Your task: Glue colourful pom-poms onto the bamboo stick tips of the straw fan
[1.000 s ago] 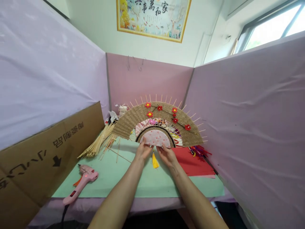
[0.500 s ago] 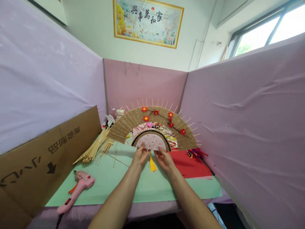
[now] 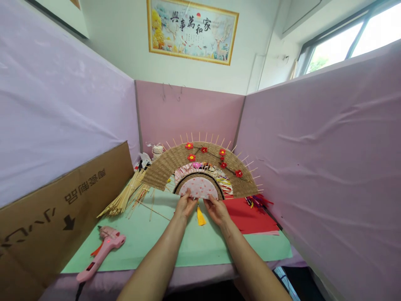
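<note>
Both hands hold a wide woven fan (image 3: 156, 172) upright above the table. My left hand (image 3: 185, 205) pinches its lower edge left of the middle, thumb on the front. On the other side of the middle, my right hand (image 3: 216, 209) grips the same edge, thumb also in front. Red flowers (image 3: 222, 152) on a dark twig decorate the brown band, and thin sticks poke out around the rim. A half-round of pink dotted cloth (image 3: 199, 187) covers the fan's base. Between my hands hangs a yellow tassel (image 3: 201, 216).
A pink glue gun (image 3: 102, 253) lies at the front left, its light lit, beside a cardboard box (image 3: 62, 209). Thin sticks (image 3: 125, 194) are heaped behind it. Red sheets (image 3: 247, 217) lie right on the green table top (image 3: 150, 246). Cloth-covered partitions (image 3: 328, 159) enclose the table.
The fan sits very slightly lower in the picture, as the whole view has shifted a little. Both hands keep the same grip.
</note>
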The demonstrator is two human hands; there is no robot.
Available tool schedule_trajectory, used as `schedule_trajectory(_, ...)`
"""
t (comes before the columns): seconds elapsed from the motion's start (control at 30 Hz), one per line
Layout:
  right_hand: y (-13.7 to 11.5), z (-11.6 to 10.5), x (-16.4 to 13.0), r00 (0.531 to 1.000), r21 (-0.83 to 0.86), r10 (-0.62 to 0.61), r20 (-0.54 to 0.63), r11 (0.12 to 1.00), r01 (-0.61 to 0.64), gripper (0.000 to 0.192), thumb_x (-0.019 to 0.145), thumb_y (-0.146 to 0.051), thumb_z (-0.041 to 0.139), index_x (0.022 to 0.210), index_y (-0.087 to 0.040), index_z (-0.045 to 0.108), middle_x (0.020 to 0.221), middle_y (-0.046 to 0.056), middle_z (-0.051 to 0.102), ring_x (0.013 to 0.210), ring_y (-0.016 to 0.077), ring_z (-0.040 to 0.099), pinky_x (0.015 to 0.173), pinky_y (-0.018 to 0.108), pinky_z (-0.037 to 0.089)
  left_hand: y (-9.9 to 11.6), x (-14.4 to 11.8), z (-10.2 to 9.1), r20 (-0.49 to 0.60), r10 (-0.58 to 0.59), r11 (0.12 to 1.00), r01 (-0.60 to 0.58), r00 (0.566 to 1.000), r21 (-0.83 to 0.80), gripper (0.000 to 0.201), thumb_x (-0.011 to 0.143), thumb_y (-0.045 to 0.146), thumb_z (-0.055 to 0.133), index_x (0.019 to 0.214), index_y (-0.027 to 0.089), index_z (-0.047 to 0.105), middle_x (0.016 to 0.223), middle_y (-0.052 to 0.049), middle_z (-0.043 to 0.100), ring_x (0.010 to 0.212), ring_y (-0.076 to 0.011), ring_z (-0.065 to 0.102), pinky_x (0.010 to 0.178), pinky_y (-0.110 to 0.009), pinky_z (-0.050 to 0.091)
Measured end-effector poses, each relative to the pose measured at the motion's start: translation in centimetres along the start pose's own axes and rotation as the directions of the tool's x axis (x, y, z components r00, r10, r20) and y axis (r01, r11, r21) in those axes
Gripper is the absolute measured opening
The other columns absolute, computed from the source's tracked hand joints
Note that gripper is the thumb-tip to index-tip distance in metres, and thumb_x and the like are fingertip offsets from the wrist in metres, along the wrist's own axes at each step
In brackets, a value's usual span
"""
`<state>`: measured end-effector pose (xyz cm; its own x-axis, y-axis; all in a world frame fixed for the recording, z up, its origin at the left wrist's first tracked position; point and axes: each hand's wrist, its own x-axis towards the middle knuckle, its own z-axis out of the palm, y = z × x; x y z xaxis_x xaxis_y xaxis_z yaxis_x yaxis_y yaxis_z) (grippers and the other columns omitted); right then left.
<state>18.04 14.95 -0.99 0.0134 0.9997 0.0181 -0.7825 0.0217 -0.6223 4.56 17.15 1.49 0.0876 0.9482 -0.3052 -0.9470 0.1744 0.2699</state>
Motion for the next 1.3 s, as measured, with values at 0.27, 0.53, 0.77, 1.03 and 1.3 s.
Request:
schedule_trajectory(0.27, 0.3, -0.3, 0.1, 1.000, -0.034, -0.007, -0.003, 0.999, 0.007, 0.036, 0.059, -0.005, 0.082, 0.090, -0.020, 0.071, 0.088, -0.001, 0.078, 0.081, 0.0119, 0.072, 0.078, 0.021, 0.059, 0.0, 0.2, 0.0, -0.003, -0.002, 1.000, 0.002, 1.000, 0.003, 0.019, 0.090, 0.007, 0.054, 0.104, 0.015, 0.065, 0.087, -0.007, 0.074, 0.079, -0.0164, 0.071, 0.082, -0.032, 0.059)
schedule_trajectory(0.53, 0.3, -0.3, 0.1, 1.000, -0.049, -0.002, -0.010, 0.999, 0.002, 0.035, 0.060, -0.005, 0.081, 0.090, -0.019, 0.070, 0.089, -0.001, 0.078, 0.079, 0.0115, 0.072, 0.075, 0.020, 0.059, -0.1, 0.2, -0.1, -0.004, 0.001, 1.000, -0.001, 1.000, 0.006, 0.027, 0.091, 0.009, 0.055, 0.115, 0.017, 0.063, 0.089, -0.007, 0.074, 0.077, -0.0157, 0.071, 0.084, -0.031, 0.057)
schedule_trajectory(0.77, 0.3, -0.2, -0.1, 1.000, -0.066, 0.015, -0.014, 0.998, -0.016, 0.032, 0.058, -0.002, 0.080, 0.083, -0.019, 0.069, 0.082, -0.002, 0.077, 0.074, 0.0118, 0.072, 0.070, 0.019, 0.059, 0.0, 0.1, 0.0, -0.002, 0.020, 1.000, -0.020, 1.000, 0.003, 0.022, 0.091, 0.008, 0.054, 0.108, 0.016, 0.065, 0.087, -0.006, 0.074, 0.078, -0.0155, 0.071, 0.082, -0.031, 0.058)
schedule_trajectory(1.03, 0.1, 0.3, -1.1, 0.991, -0.097, 0.124, 0.054, 0.988, -0.118, 0.031, 0.062, -0.003, 0.081, 0.085, -0.020, 0.069, 0.088, 0.001, 0.078, 0.084, 0.0133, 0.074, 0.080, 0.022, 0.060, 0.0, 0.2, -0.1, -0.028, 0.014, 1.000, -0.014, 0.999, 0.008, 0.026, 0.091, 0.010, 0.055, 0.115, 0.016, 0.063, 0.096, -0.009, 0.074, 0.082, -0.0169, 0.071, 0.079, -0.030, 0.059)
schedule_trajectory(1.3, 0.1, 0.1, -1.8, 0.986, -0.169, 0.162, -0.034, 0.972, -0.165, 0.028, 0.060, -0.009, 0.085, 0.081, -0.018, 0.068, 0.079, 0.000, 0.076, 0.075, 0.0109, 0.072, 0.073, 0.019, 0.057, 0.1, 0.4, -0.3, -0.028, 0.016, 1.000, -0.015, 0.999, 0.023, 0.026, 0.092, 0.012, 0.055, 0.116, 0.018, 0.063, 0.098, -0.008, 0.075, 0.083, -0.0158, 0.071, 0.079, -0.029, 0.058)
